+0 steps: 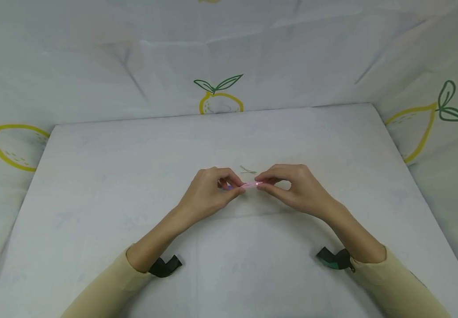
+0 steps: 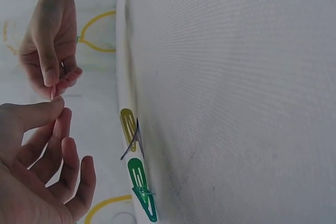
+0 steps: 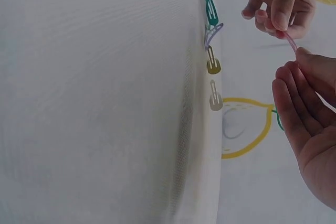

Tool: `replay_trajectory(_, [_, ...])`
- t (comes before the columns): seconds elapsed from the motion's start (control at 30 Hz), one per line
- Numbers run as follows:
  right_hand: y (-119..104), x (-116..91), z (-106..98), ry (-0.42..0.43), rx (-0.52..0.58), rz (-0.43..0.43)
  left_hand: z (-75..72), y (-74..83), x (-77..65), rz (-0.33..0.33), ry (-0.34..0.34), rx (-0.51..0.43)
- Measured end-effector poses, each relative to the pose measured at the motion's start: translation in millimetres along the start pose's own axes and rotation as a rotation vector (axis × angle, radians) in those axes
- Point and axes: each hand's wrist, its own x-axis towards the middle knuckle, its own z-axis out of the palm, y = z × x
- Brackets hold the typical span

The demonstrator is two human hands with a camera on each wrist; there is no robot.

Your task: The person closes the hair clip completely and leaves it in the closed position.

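Between the two hands, a slim pink snap hair clip (image 1: 251, 184) is held above the white table. My left hand (image 1: 215, 192) pinches one end with thumb and fingertips, its other fingers loosely bent in the left wrist view. The other end is pinched by my right hand (image 1: 292, 187); the right wrist view shows the clip (image 3: 290, 41) edge-on, slightly bowed. Fingertips cover both ends. Close by lie more hair clips: a green one (image 2: 137, 170), a mustard one (image 2: 127, 124), a purple one (image 3: 213, 34) and a pale one (image 3: 216, 102).
The white table (image 1: 105, 185) meets lemon-print cloth (image 1: 165, 66) at its back and sides. In the head view, a pale clip (image 1: 248, 170) lies just beyond the hands. Dark straps (image 1: 166, 266) show at both sleeve cuffs.
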Motion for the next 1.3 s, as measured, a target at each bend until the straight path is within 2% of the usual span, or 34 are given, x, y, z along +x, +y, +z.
replay_trajectory(0.4, [1.5, -1.7, -1.5, -0.074, 0.012, 0.049, 1.9, 0.1, 0.5, -0.015, -0.027, 0.067])
replay_trajectory(1.3, [3.6, -3.1, -1.0, -0.126, -0.026, 0.096, 6.2, 0.2, 4.3, -0.068, -0.065, 0.155])
